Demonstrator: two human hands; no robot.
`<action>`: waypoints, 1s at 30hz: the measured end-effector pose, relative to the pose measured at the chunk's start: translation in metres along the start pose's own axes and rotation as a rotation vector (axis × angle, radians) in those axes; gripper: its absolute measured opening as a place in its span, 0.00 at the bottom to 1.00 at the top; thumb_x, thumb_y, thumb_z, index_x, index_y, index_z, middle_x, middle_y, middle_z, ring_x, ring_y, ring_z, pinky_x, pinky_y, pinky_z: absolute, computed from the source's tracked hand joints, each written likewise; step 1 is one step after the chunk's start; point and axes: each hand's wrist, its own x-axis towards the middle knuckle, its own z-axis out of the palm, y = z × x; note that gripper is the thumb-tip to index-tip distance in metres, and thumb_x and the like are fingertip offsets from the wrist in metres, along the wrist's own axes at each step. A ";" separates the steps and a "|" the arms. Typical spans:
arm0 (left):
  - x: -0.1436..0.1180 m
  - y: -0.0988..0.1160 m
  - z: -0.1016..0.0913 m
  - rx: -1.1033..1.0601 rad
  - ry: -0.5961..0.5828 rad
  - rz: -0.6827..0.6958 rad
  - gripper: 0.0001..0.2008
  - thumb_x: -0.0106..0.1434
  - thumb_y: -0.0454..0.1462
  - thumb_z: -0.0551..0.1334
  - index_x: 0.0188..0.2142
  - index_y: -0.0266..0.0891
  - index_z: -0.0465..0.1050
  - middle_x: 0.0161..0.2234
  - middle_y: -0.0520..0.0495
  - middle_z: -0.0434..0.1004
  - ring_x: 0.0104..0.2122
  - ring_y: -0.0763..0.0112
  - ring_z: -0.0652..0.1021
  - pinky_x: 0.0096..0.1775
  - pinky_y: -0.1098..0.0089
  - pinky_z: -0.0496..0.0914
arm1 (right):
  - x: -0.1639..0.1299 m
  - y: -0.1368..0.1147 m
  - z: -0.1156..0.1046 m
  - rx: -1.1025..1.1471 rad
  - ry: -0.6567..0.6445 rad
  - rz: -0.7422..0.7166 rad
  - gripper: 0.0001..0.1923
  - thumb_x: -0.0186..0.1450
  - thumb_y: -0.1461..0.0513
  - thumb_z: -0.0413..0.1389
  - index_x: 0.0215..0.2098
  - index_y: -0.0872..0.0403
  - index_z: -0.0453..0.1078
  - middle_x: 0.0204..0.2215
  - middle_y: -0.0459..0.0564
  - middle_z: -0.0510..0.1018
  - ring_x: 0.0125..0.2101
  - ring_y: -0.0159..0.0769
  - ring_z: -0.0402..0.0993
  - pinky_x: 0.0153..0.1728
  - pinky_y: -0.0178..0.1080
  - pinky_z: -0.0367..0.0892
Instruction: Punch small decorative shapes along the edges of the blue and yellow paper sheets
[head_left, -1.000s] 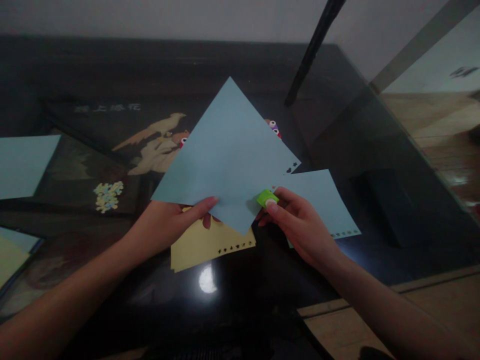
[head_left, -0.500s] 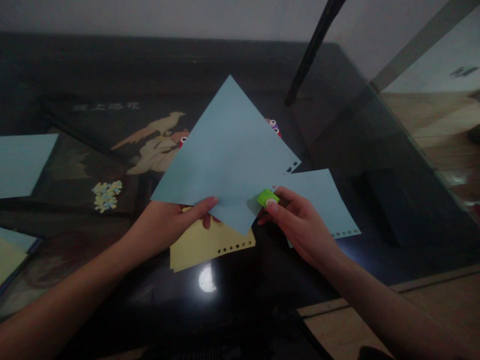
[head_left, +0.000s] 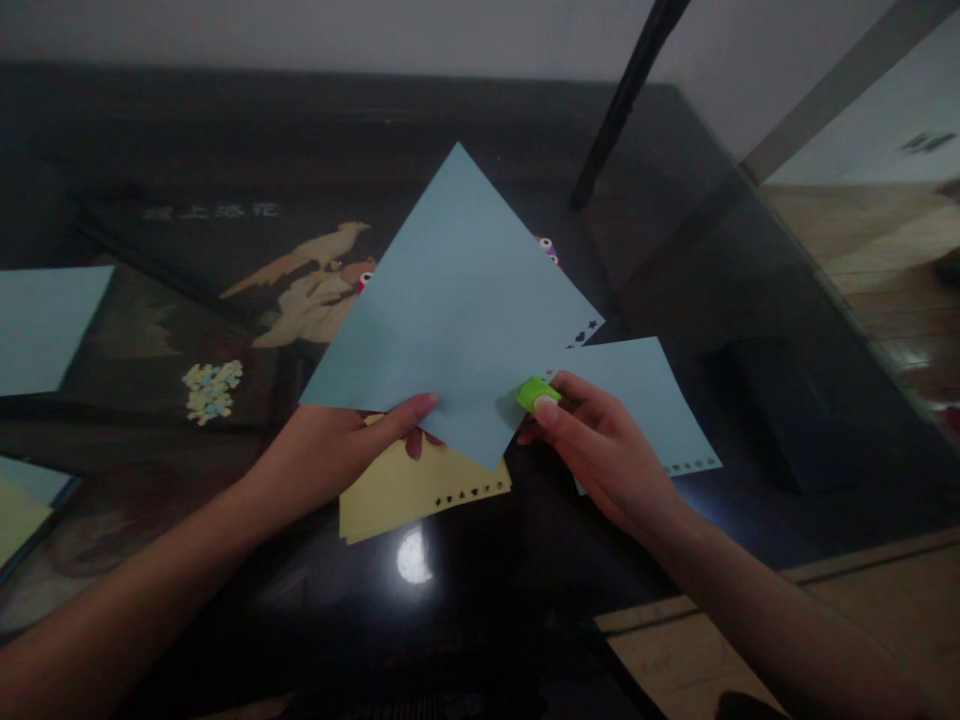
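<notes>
A light blue sheet of paper (head_left: 450,290) is held up at a slant, one corner pointing away from me. My left hand (head_left: 352,445) pinches its near left edge, thumb on top and fingers underneath. My right hand (head_left: 592,430) grips a small green craft punch (head_left: 537,394) at the sheet's lower right edge, with the thumb on its white button. Small shaped holes, a star and a heart among them, run along that edge near the right corner. Below the sheet lie yellow papers (head_left: 409,490) with a row of punched shapes.
Another blue sheet (head_left: 645,390) with punched holes lies at the right. Paper cut-outs (head_left: 213,392) form a small pile at the left, near more blue paper (head_left: 52,330). A dark pole (head_left: 626,110) stands on the glossy black table (head_left: 480,620). Red and purple items are partly hidden behind the held sheet.
Both hands keep their hold on the sheet and the punch. The punch and right thumb have shifted very slightly, and a little more of the punched holes shows.
</notes>
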 end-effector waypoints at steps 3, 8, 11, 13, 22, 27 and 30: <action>0.000 0.001 0.000 0.007 -0.007 -0.001 0.22 0.62 0.47 0.54 0.14 0.45 0.68 0.19 0.54 0.76 0.23 0.68 0.74 0.42 0.67 0.69 | 0.000 0.000 0.000 0.009 -0.007 -0.015 0.10 0.59 0.56 0.63 0.35 0.52 0.72 0.32 0.44 0.76 0.29 0.28 0.71 0.35 0.35 0.66; 0.000 0.002 -0.001 0.011 -0.019 -0.007 0.22 0.62 0.47 0.54 0.14 0.45 0.69 0.18 0.54 0.76 0.23 0.68 0.74 0.41 0.67 0.69 | 0.000 0.000 0.000 0.018 -0.014 -0.022 0.09 0.59 0.56 0.64 0.34 0.52 0.73 0.31 0.43 0.75 0.29 0.28 0.70 0.35 0.34 0.65; -0.001 0.002 -0.001 0.019 -0.015 -0.014 0.22 0.62 0.47 0.54 0.14 0.45 0.69 0.18 0.55 0.76 0.23 0.68 0.75 0.42 0.67 0.69 | 0.000 -0.001 0.001 0.013 -0.008 -0.016 0.10 0.58 0.55 0.64 0.34 0.52 0.73 0.31 0.44 0.75 0.30 0.28 0.69 0.35 0.35 0.66; -0.001 0.002 -0.001 0.020 -0.009 -0.009 0.22 0.62 0.47 0.54 0.14 0.45 0.69 0.18 0.54 0.76 0.24 0.68 0.75 0.42 0.67 0.69 | 0.000 -0.002 0.002 0.019 -0.004 -0.012 0.10 0.58 0.56 0.64 0.34 0.52 0.73 0.30 0.43 0.74 0.29 0.28 0.69 0.35 0.35 0.65; -0.002 0.003 0.001 0.052 -0.003 -0.030 0.22 0.61 0.47 0.54 0.13 0.46 0.70 0.18 0.54 0.75 0.23 0.68 0.74 0.44 0.67 0.69 | 0.001 0.000 -0.001 0.035 -0.010 -0.039 0.10 0.58 0.56 0.65 0.34 0.53 0.73 0.28 0.43 0.75 0.29 0.27 0.69 0.34 0.33 0.63; -0.003 0.001 0.003 0.044 -0.017 -0.053 0.23 0.61 0.48 0.55 0.13 0.46 0.70 0.19 0.54 0.76 0.24 0.68 0.75 0.46 0.66 0.68 | 0.001 0.000 -0.002 0.074 -0.011 -0.048 0.09 0.57 0.57 0.65 0.33 0.52 0.75 0.28 0.42 0.75 0.29 0.26 0.69 0.34 0.32 0.63; -0.004 -0.001 0.004 0.033 -0.014 -0.061 0.23 0.61 0.49 0.55 0.14 0.46 0.71 0.19 0.54 0.77 0.25 0.67 0.75 0.46 0.67 0.68 | 0.002 0.001 -0.003 0.088 0.001 -0.053 0.09 0.57 0.58 0.66 0.33 0.52 0.75 0.29 0.42 0.75 0.29 0.26 0.69 0.33 0.32 0.64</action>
